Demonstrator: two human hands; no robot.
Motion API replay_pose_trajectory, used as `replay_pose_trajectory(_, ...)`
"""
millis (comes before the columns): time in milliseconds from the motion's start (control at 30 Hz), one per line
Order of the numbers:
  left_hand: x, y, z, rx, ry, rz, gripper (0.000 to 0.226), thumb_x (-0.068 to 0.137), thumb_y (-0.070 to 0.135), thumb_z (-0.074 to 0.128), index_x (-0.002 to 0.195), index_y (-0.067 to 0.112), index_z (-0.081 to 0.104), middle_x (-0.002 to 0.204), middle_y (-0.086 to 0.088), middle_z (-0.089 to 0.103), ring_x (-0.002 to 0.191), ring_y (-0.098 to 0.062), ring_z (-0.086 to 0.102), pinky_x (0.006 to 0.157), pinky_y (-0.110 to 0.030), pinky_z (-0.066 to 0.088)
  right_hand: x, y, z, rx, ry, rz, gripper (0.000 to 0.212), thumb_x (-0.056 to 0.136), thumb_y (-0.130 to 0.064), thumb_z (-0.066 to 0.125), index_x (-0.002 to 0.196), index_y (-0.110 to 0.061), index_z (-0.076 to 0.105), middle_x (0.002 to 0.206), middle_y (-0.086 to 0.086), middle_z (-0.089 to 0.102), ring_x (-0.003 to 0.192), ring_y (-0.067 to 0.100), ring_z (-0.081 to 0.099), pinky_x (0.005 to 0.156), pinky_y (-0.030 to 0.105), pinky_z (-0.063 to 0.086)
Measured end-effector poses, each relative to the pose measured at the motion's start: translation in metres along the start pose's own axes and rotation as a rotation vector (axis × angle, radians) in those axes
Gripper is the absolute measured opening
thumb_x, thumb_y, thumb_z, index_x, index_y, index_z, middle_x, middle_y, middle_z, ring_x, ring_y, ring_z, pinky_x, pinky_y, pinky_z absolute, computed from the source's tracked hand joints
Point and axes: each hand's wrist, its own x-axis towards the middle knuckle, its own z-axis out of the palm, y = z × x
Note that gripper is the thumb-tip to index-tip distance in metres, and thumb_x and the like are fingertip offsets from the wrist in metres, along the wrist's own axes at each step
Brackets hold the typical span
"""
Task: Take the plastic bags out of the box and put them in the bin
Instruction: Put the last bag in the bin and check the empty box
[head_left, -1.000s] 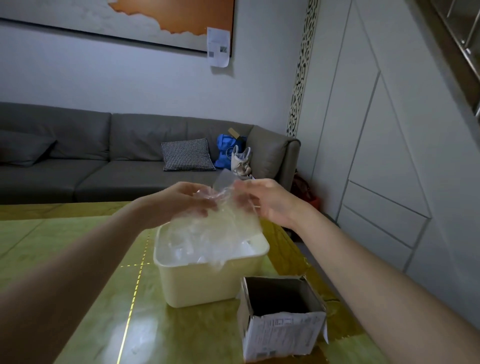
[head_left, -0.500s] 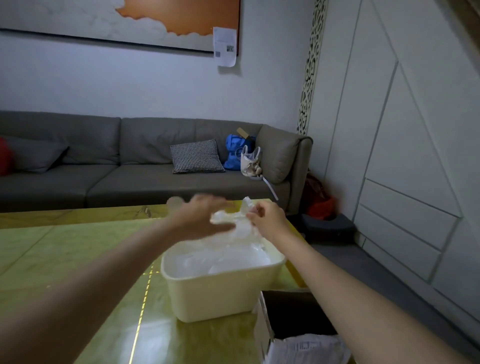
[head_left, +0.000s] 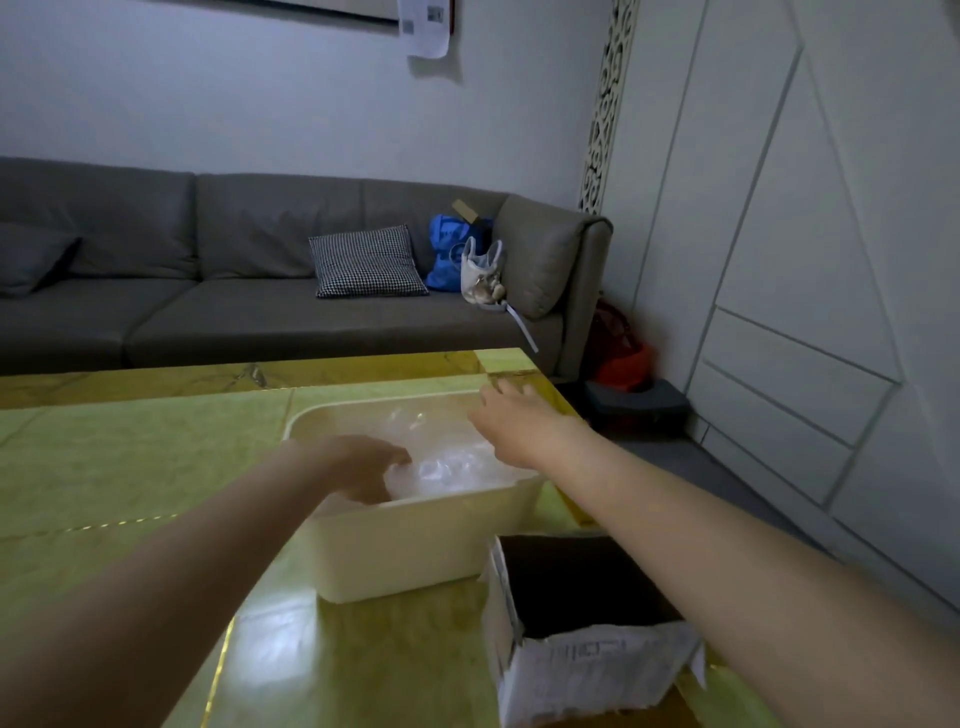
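Nearest, an open cardboard box stands on the green worktop, its dark inside showing nothing. Just behind it sits a cream plastic bin holding crumpled clear plastic bags. The left hand reaches down into the bin, fingers pressing the bags. The right hand hovers over the bin's far right corner, fingers loosely spread, holding nothing. A grey sofa lies beyond.

Clear crumpled bags lie heaped inside the cream bin, which stands upright on the worktop. Just beside it, nearer the camera, the white cardboard box stands open, its inside dark.
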Motion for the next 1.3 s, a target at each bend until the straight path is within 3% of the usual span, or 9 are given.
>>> replay_pose_trajectory(167,-0.026,-0.02,-0.015,-0.133,0.082,-0.037,0.046,0.091,0.033,0.055,0.133,0.018,0.046,0.132,-0.002,0.052,0.117,-0.02,0.051,0.098,-0.028,0.04,-0.031,0.024,-0.017,0.299,0.077,0.033,0.032,0.093,-0.013,0.049,0.124,-0.007,0.048,0.127,0.011,0.04,0.12,0.029,0.036,0.095,0.039,0.036)
replay_pose_trajectory(300,-0.05,-0.006,-0.026,-0.231,0.542,0.007,0.02,0.091,0.016,0.05,0.101,0.012,0.066,0.105,-0.006,0.068,0.091,-0.021,0.063,0.084,-0.035,0.053,-0.073,0.047,-0.031,0.49,0.001,0.173,0.029,0.095,-0.03,0.051,0.093,-0.005,0.064,0.094,0.011,0.061,0.089,0.027,0.061,0.073,0.036,0.048)
replay_pose_trajectory(400,-0.08,0.037,-0.028,-0.31,0.442,0.27,0.021,0.091,0.027,0.055,0.106,0.018,0.066,0.105,0.004,0.066,0.086,-0.01,0.059,0.082,-0.022,0.048,-0.109,0.05,-0.03,0.743,-0.158,0.179,0.038,0.095,-0.036,0.053,0.068,-0.011,0.062,0.067,0.002,0.062,0.064,0.017,0.062,0.062,0.026,0.049)
replay_pose_trajectory(500,-0.101,0.079,-0.019,-0.301,0.171,0.344,0.035,0.087,0.044,0.056,0.117,0.025,0.06,0.114,0.007,0.059,0.091,-0.008,0.052,0.081,-0.021,0.041,-0.139,0.035,-0.024,0.93,-0.466,0.078,0.046,0.09,-0.052,0.051,0.099,-0.009,0.068,0.093,0.003,0.069,0.088,0.017,0.066,0.078,0.026,0.052)
replay_pose_trajectory(667,-0.102,0.104,0.01,-0.24,0.199,0.255,0.052,0.081,0.044,0.065,0.127,0.022,0.054,0.123,-0.001,0.041,0.101,-0.019,0.052,0.086,-0.026,0.046,-0.152,-0.006,-0.003,0.703,-0.824,0.018,0.072,0.08,-0.069,0.052,0.132,-0.019,0.049,0.13,0.005,0.054,0.113,0.022,0.054,0.094,0.034,0.045)
replay_pose_trajectory(967,-0.102,0.107,0.026,-0.294,0.182,0.263,0.061,0.073,0.032,0.076,0.126,0.017,0.051,0.129,0.0,0.03,0.102,-0.02,0.054,0.094,-0.029,0.048,-0.142,-0.017,0.0,0.791,-0.748,-0.015,0.059,0.083,-0.055,0.061,0.124,-0.013,0.052,0.111,0.006,0.058,0.103,0.025,0.059,0.088,0.035,0.048)
replay_pose_trajectory(1167,-0.101,0.091,0.014,-0.529,0.128,0.17,0.068,0.072,0.039,0.075,0.13,0.03,0.041,0.135,-0.002,0.033,0.119,-0.024,0.046,0.1,-0.037,0.044,-0.15,0.052,-0.009,1.232,0.018,0.29,0.023,0.091,-0.033,0.06,0.1,-0.011,0.063,0.092,0.004,0.067,0.075,0.011,0.063,0.076,0.029,0.054)
replay_pose_trajectory(1233,-0.1,0.091,0.017,-0.511,0.093,0.176,0.07,0.073,0.038,0.075,0.132,0.03,0.038,0.137,-0.001,0.036,0.12,-0.022,0.045,0.1,-0.035,0.043,-0.158,0.06,0.005,1.13,-0.101,0.324,0.038,0.083,-0.043,0.066,0.11,-0.018,0.06,0.106,0.001,0.062,0.088,0.012,0.061,0.077,0.029,0.054)
replay_pose_trajectory(1300,-0.097,0.096,0.02,-0.507,0.095,0.194,0.067,0.074,0.034,0.075,0.131,0.027,0.04,0.135,0.0,0.043,0.115,-0.018,0.048,0.093,-0.03,0.045,-0.165,0.058,0.019,1.121,-0.509,0.288,0.077,0.068,-0.052,0.075,0.135,-0.03,0.043,0.135,0.0,0.047,0.116,0.019,0.053,0.087,0.034,0.052)
